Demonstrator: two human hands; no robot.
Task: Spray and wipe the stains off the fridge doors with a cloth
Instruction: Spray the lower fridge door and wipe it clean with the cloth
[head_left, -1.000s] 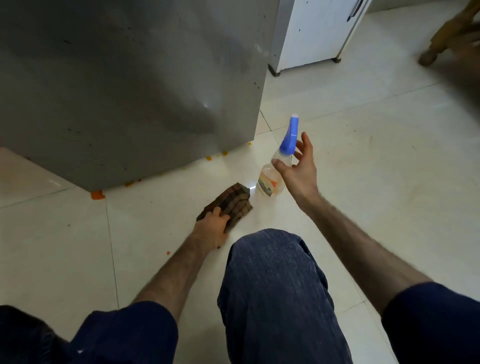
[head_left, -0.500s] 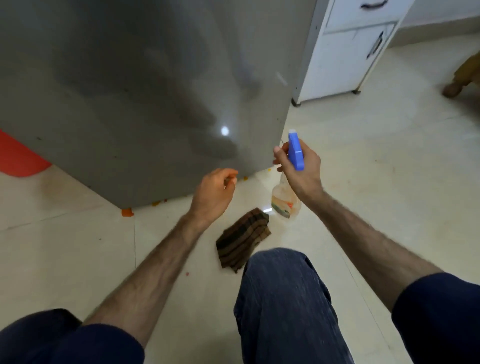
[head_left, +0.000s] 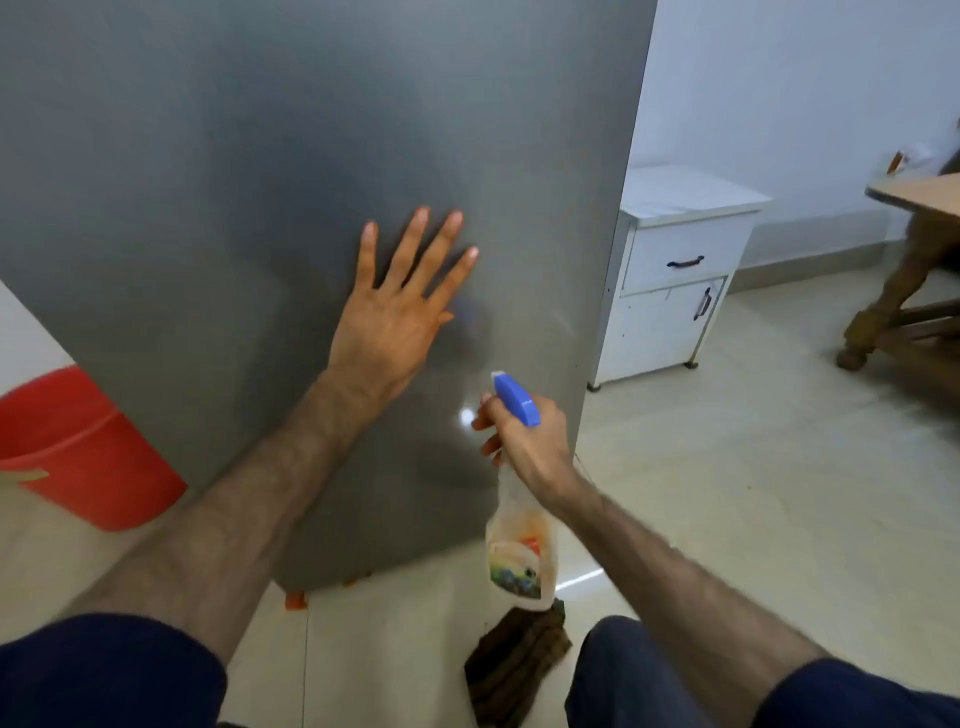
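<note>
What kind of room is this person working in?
Most likely a home kitchen or dining area: a tall grey fridge door, a white cabinet with a drawer beside it, and a wooden table on a tiled floor.

My left hand (head_left: 397, 317) lies flat with fingers spread on the grey fridge door (head_left: 249, 171). Right of it and lower on the door, my right hand (head_left: 524, 447) grips the neck of the spray bottle (head_left: 519, 551), blue nozzle aimed at the door. Below the bottle, the brown checked cloth (head_left: 519, 665) lies on the tiled floor (head_left: 753, 493). A red bucket (head_left: 83, 457) stands left of the fridge, a white cabinet (head_left: 670, 291) right of it.
</note>
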